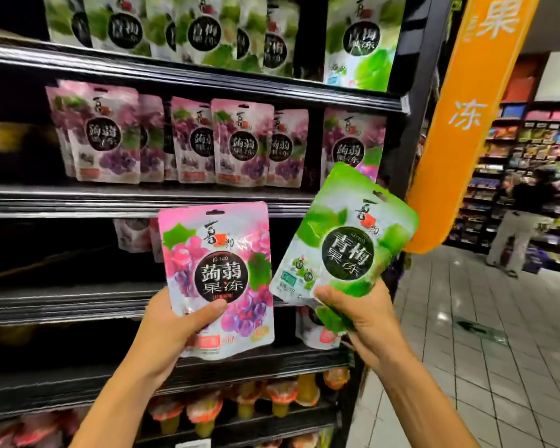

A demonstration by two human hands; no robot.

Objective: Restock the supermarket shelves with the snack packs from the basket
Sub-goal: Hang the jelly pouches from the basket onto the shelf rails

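My left hand point(175, 321) grips a pink grape snack pack point(219, 270) by its lower left, thumb across the front. My right hand point(359, 315) grips a green plum snack pack point(343, 240) by its bottom edge, tilted to the right. Both packs are held up in front of the black shelves point(143, 202). Matching pink packs point(240, 143) hang in a row on the middle shelf. Green packs point(359, 40) hang on the shelf above. No basket is in view.
Lower shelves hold a few pink packs point(317, 331) behind my hands and cup-shaped jelly snacks point(282, 399) further down. An orange sign pillar point(472, 124) stands right of the shelf end. A person point(518, 221) stands in the tiled aisle by far shelves.
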